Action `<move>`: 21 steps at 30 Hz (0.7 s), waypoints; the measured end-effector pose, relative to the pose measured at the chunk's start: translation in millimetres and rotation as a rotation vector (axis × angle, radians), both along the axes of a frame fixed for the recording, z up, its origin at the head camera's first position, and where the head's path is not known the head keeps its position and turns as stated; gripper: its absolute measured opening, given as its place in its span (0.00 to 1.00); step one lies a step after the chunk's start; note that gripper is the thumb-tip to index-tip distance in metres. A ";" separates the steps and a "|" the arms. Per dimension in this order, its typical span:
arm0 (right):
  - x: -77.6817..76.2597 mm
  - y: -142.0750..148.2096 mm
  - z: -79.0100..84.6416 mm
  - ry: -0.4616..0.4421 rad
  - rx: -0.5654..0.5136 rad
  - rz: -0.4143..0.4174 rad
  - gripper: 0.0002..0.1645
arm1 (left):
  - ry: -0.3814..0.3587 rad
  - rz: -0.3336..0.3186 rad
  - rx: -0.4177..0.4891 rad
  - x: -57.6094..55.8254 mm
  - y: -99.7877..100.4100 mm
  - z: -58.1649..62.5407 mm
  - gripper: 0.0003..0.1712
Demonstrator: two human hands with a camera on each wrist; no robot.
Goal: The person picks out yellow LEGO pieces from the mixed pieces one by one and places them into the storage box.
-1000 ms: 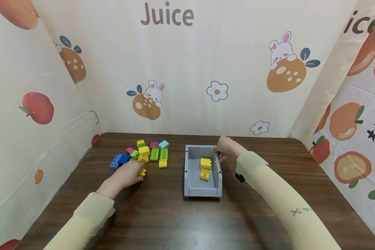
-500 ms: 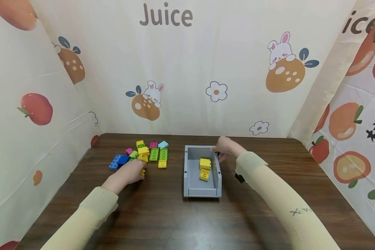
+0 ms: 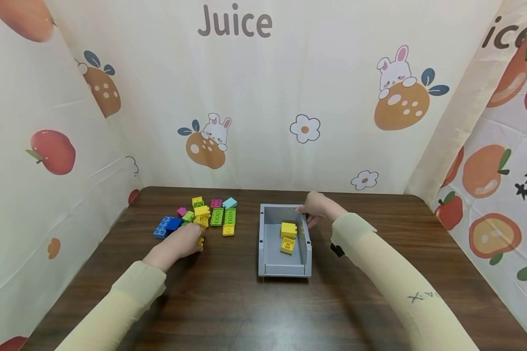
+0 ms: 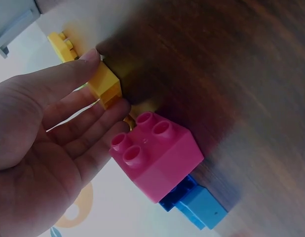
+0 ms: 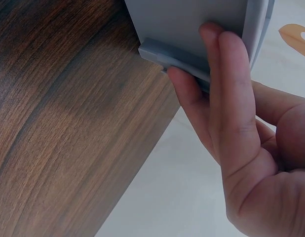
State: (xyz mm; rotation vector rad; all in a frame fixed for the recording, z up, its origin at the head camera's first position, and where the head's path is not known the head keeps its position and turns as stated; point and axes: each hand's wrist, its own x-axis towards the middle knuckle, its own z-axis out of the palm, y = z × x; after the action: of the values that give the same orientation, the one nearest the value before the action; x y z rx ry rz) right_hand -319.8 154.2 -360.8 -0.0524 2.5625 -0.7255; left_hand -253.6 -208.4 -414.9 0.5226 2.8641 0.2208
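Left fingers (image 4: 99, 127) pinching yellow brick (image 4: 106, 82); right fingers (image 5: 239, 98) gripping gray box (image 3: 285, 269) by side; backdrop (image 3: 254, 83) reads "Juice" (image 3: 235, 20).

Dark brown bench (image 3: 263, 317) with streaky wood grain and rounded far corners. At its middle stands a grey open-topped box (image 3: 285, 269). Well to its left lie blue toy bricks (image 3: 162, 227), then clustered yellow bricks (image 3: 201, 211), then two long green bricks (image 3: 217, 217) side by side; behind these, a magenta brick (image 3: 216, 203) and a pale-blue brick (image 3: 230, 203). Some clustered pieces may rest on others.
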 end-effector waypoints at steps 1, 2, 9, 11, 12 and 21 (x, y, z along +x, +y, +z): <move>-0.8 0.2 -0.9 0.000 0.000 -0.006 0.18 | -0.002 -0.001 0.000 -0.1 0.2 0.3 0.17; -1.7 0.5 -2.2 0.001 0.001 -0.009 0.18 | -0.005 0.002 0.001 0.0 0.3 0.6 0.17; -3.0 1.1 -5.0 0.023 0.010 0.008 0.19 | -0.011 0.018 0.007 0.4 1.4 3.9 0.16; -2.8 0.9 -4.6 0.020 0.003 -0.006 0.19 | -0.014 0.027 0.006 0.4 2.0 6.1 0.16; -2.7 1.1 -4.4 0.020 -0.002 -0.009 0.19 | -0.015 0.030 0.002 0.3 2.1 7.3 0.16; -2.2 1.8 -4.4 0.011 -0.023 -0.015 0.18 | -0.015 0.021 -0.008 0.5 8.8 26.3 0.20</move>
State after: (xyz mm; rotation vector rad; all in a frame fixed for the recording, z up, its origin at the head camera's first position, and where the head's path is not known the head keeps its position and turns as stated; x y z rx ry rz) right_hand -322.0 156.0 -365.2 -0.0447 2.5678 -0.7622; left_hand -253.0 -199.6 -388.7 0.4866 2.8556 0.2152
